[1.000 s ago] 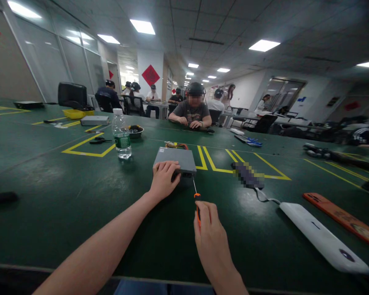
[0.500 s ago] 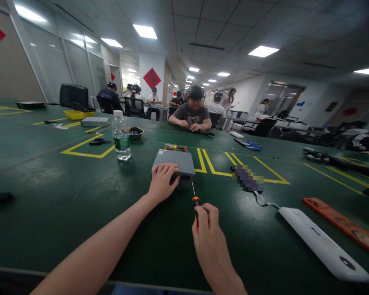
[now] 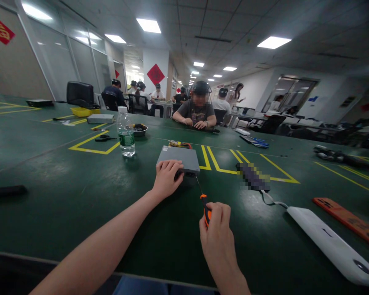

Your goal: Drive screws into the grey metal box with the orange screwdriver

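A grey metal computer power supply (image 3: pixel 184 157) lies flat on the green table, its bundle of coloured wires (image 3: pixel 181 144) at the far side. My left hand (image 3: pixel 168 177) grips its near left edge, fingers over the top and thumb at the front face. In my right hand (image 3: pixel 217 225) is a screwdriver (image 3: pixel 206 209) with an orange and black handle, held closed between thumb and fingers. Its thin shaft points up and away, and the tip is at the near right corner of the power supply. Whether the tip sits in a screw is too small to tell.
Left of the power supply stands a water bottle (image 3: pixel 126 135), with a metal bowl (image 3: pixel 140 130) behind it. On the right lie a pixelated dark device (image 3: pixel 252 176), a cabled white power bank (image 3: pixel 329 241) and an orange phone case (image 3: pixel 347 219). A person (image 3: pixel 198 108) sits opposite.
The view has shifted, so most things appear slightly further right. The screwdriver now leans more, its handle further right of the tip. My left hand keeps its hold.
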`<state>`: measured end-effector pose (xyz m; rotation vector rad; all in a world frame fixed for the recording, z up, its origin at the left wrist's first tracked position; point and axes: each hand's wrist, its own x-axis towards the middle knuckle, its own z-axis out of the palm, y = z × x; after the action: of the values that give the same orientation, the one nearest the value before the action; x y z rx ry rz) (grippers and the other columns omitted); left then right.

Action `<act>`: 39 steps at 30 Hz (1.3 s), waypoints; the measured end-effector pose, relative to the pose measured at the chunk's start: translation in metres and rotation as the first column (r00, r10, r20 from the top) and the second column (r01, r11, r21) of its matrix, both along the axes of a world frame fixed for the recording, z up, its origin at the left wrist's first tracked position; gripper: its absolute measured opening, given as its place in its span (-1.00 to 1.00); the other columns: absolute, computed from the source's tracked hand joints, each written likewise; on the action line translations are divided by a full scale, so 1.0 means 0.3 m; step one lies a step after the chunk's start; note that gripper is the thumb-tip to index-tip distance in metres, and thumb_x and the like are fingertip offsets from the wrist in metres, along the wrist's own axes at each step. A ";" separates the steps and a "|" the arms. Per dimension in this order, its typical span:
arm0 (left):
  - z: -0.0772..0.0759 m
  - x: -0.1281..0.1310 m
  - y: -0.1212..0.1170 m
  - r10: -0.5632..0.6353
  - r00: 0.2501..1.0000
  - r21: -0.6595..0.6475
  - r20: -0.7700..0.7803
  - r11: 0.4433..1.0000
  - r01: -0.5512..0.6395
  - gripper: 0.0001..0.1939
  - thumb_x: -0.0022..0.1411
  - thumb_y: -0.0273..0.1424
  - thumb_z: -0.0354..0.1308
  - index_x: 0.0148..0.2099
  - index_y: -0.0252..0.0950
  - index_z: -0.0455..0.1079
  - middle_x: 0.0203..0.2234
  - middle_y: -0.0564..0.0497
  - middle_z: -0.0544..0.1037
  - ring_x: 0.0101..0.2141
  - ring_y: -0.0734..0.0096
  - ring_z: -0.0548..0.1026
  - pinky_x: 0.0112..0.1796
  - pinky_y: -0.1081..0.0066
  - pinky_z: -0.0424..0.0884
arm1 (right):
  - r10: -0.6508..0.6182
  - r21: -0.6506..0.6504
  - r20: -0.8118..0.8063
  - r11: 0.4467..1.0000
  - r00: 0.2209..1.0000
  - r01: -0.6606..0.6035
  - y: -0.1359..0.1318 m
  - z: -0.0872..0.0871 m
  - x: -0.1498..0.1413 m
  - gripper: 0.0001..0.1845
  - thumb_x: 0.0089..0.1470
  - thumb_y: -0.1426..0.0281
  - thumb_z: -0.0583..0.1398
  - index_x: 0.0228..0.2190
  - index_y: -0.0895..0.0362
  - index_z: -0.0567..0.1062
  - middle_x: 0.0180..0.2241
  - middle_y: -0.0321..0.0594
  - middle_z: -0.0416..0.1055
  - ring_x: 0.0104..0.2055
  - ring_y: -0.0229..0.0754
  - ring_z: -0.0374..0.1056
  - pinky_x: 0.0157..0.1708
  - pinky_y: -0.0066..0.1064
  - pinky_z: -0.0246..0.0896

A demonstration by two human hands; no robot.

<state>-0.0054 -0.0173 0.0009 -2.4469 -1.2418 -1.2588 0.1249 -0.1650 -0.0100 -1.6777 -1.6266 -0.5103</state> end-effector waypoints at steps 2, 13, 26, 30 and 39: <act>0.000 0.000 -0.001 0.001 1.000 0.000 -0.002 1.000 -0.001 -0.83 0.16 -0.40 0.07 -0.15 -0.17 0.31 -0.08 0.05 0.45 -0.03 0.26 0.31 -0.04 0.18 0.08 | 0.031 0.041 0.041 0.999 0.999 -0.033 -0.002 -0.003 -0.003 -0.67 0.25 0.37 -0.18 -0.25 0.23 0.31 -0.31 -0.05 0.30 -0.41 -0.19 0.40 -0.60 -0.46 0.30; 0.001 0.000 -0.002 0.008 1.000 -0.011 0.003 1.000 -0.008 -0.83 0.16 -0.40 0.07 -0.15 -0.17 0.31 -0.07 0.05 0.45 -0.03 0.26 0.31 -0.04 0.19 0.09 | 0.039 -0.071 0.043 0.997 0.998 -0.036 0.000 -0.002 0.027 -0.59 0.25 0.23 -0.14 -0.14 0.17 0.37 -0.36 -0.13 0.32 -0.51 -0.26 0.35 -0.67 -0.52 0.19; 0.004 -0.001 -0.002 0.000 1.000 -0.018 0.006 1.000 0.000 -0.82 0.16 -0.40 0.07 -0.15 -0.16 0.31 -0.07 0.03 0.45 -0.04 0.23 0.31 -0.04 0.17 0.08 | 0.041 -0.028 0.027 0.999 0.999 -0.040 -0.007 0.002 0.037 -0.65 0.26 0.30 -0.13 -0.14 0.20 0.33 -0.41 -0.15 0.36 -0.49 -0.23 0.38 -0.62 -0.49 0.28; 0.004 0.000 -0.003 0.004 1.000 -0.004 -0.002 1.000 -0.004 -0.82 0.16 -0.40 0.07 -0.14 -0.17 0.30 -0.07 0.04 0.45 -0.04 0.25 0.31 -0.04 0.18 0.08 | 0.055 -0.055 -0.015 0.997 0.998 -0.055 0.001 0.000 0.012 -0.66 0.23 0.27 -0.13 -0.18 0.22 0.30 -0.26 -0.02 0.26 -0.44 -0.20 0.38 -0.65 -0.47 0.29; 0.005 0.000 -0.004 0.007 1.000 -0.020 -0.004 1.000 -0.007 -0.83 0.17 -0.39 0.06 -0.15 -0.17 0.30 -0.07 0.04 0.45 -0.02 0.25 0.30 -0.03 0.18 0.08 | 0.070 0.067 0.066 0.995 0.995 -0.074 -0.016 -0.001 0.025 -0.75 0.22 0.39 -0.04 -0.14 0.22 0.32 -0.33 -0.09 0.38 -0.32 -0.19 0.41 -0.44 -0.47 0.36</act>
<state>-0.0055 -0.0185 0.0022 -2.4557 -1.2670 -1.2459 0.1324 -0.1699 -0.0104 -1.5606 -1.6891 -0.5824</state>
